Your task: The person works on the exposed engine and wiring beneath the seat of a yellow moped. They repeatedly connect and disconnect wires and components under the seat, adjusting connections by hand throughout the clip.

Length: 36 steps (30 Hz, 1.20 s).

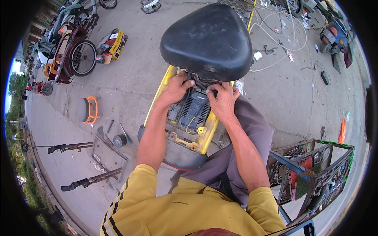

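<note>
A large black seat covers the upper part of a yellow-framed vehicle in front of me. Just below its front edge, both my hands reach into the open bay. My left hand is closed with the thumb pointing inward, next to dark cables. Across from it, my right hand has curled fingers pinched at the dark wiring; what lies in either grip is hidden. Between my wrists sits a finned grey box with a yellow wire loop. A dark rear cover closes the near end.
To the left lie a round stool with orange legs, a screwdriver, a tape roll and a metal frame. A tool cart stands at right. A white hose loops over the ground beyond the seat.
</note>
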Each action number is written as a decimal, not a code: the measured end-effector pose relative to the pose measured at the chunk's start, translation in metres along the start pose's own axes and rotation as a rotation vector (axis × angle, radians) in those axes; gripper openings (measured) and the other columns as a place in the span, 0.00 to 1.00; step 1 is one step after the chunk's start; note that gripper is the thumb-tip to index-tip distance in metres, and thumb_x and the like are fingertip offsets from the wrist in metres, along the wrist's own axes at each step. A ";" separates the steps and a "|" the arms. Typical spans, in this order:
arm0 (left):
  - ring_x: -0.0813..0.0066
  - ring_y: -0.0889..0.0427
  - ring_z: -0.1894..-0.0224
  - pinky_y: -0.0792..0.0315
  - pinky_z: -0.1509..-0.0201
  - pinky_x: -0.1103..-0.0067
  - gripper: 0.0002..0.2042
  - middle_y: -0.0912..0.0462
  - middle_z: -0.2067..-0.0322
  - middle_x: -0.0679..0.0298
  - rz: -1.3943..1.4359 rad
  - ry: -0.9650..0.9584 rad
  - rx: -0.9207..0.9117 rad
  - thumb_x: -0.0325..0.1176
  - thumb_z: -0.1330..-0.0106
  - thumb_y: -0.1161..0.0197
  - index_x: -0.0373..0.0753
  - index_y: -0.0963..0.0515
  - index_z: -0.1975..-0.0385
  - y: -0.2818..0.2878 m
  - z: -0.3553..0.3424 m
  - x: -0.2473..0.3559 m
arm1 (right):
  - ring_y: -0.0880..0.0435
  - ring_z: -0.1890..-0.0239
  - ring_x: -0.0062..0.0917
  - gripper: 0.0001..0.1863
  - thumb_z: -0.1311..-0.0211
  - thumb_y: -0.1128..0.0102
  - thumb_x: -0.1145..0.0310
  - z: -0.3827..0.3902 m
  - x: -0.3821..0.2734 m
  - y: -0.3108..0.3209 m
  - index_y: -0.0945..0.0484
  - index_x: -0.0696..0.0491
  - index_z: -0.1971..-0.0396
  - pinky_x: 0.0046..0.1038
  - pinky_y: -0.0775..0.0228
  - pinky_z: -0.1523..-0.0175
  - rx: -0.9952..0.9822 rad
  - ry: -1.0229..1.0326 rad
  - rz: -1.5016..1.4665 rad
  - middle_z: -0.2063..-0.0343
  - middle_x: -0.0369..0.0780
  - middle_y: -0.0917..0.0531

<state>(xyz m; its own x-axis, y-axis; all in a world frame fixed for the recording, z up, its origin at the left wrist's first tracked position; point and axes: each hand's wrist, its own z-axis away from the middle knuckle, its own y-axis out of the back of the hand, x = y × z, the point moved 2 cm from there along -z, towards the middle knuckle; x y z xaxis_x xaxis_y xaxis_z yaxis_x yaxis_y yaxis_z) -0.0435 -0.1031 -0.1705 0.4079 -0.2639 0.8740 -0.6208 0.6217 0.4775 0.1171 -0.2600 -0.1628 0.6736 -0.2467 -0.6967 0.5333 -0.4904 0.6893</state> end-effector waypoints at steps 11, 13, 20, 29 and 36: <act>0.66 0.14 0.45 0.23 0.37 0.70 0.11 0.16 0.46 0.61 0.174 0.081 -0.075 0.25 0.29 0.27 0.28 0.12 0.50 0.004 0.007 0.018 | 0.23 0.34 0.31 0.06 0.36 0.28 0.66 0.000 0.002 -0.002 0.10 0.52 0.64 0.48 0.50 0.31 0.005 0.002 0.006 0.44 0.33 0.17; 0.70 0.14 0.47 0.23 0.38 0.71 0.11 0.13 0.47 0.63 0.168 0.086 -0.066 0.24 0.30 0.27 0.30 0.11 0.51 0.002 0.007 0.016 | 0.23 0.34 0.31 0.06 0.36 0.28 0.67 0.000 0.001 -0.002 0.10 0.52 0.64 0.48 0.49 0.31 -0.001 -0.003 0.010 0.44 0.33 0.17; 0.71 0.11 0.53 0.21 0.42 0.72 0.13 0.08 0.57 0.61 0.085 0.041 0.037 0.23 0.32 0.26 0.30 0.14 0.49 -0.007 0.002 0.006 | 0.23 0.34 0.32 0.06 0.36 0.28 0.67 0.000 0.000 0.000 0.10 0.52 0.63 0.48 0.49 0.31 -0.011 -0.014 0.009 0.44 0.34 0.16; 0.63 0.16 0.40 0.28 0.31 0.71 0.12 0.16 0.44 0.60 0.196 0.074 -0.061 0.25 0.25 0.33 0.31 0.12 0.47 0.004 0.007 0.018 | 0.23 0.33 0.33 0.07 0.37 0.27 0.66 -0.001 -0.001 0.003 0.09 0.52 0.63 0.48 0.50 0.30 -0.019 -0.030 0.000 0.43 0.35 0.16; 0.64 0.18 0.39 0.30 0.29 0.72 0.12 0.17 0.43 0.60 0.213 0.095 -0.094 0.26 0.25 0.35 0.30 0.11 0.47 0.011 0.009 0.023 | 0.23 0.33 0.32 0.06 0.37 0.27 0.66 -0.001 -0.001 0.003 0.09 0.52 0.63 0.48 0.49 0.31 -0.025 -0.022 -0.001 0.43 0.34 0.16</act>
<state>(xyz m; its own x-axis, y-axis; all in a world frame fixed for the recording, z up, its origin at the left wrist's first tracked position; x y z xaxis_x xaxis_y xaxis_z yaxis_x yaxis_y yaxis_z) -0.0472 -0.1088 -0.1445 0.3387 -0.0518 0.9395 -0.6361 0.7231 0.2692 0.1184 -0.2604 -0.1604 0.6619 -0.2645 -0.7014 0.5467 -0.4699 0.6930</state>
